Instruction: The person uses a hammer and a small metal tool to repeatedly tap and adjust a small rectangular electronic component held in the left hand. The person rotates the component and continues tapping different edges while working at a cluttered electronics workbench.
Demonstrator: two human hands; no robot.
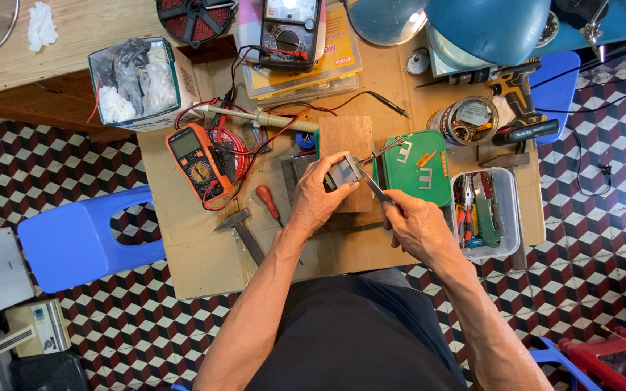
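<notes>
Left hand (pixel 318 199) grips block (pixel 342 174) — right hand (pixel 416 226) holds tweezers (pixel 373 184).

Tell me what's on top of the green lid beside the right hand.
On the green lid lie a few small pale E-shaped metal pieces and a short orange strip. The container beneath it is covered, so its contents cannot be seen.
</notes>
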